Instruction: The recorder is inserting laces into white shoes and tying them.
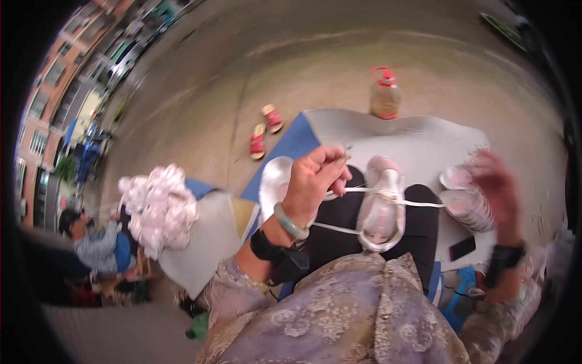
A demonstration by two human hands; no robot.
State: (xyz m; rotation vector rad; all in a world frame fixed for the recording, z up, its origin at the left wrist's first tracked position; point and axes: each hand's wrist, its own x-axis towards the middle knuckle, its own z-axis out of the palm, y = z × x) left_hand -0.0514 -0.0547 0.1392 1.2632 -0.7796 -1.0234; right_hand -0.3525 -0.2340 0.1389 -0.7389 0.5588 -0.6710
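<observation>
A pale pink and white shoe [382, 221] rests on my dark-trousered lap, toe pointing away from me. White laces [424, 204] stretch out from it to both sides. My left hand [318, 181], left of the shoe, is closed in a pinch with a small thin thing at its fingertips, too fine to name. One lace runs up to the underside of this hand; whether the fingers grip it is hidden. My right hand [496, 185] is smeared by motion beside a row of stacked pale shoes [467, 210]. Another white shoe [276, 182] lies partly behind my left hand.
Beyond the grey mat [418, 130] stands a bottle with a red top [385, 97]. Red sandals [257, 142] lie on the ground. A heap of pinkish shoes [159, 209] is at left, near a seated person [100, 246]. A phone [462, 249] lies at right.
</observation>
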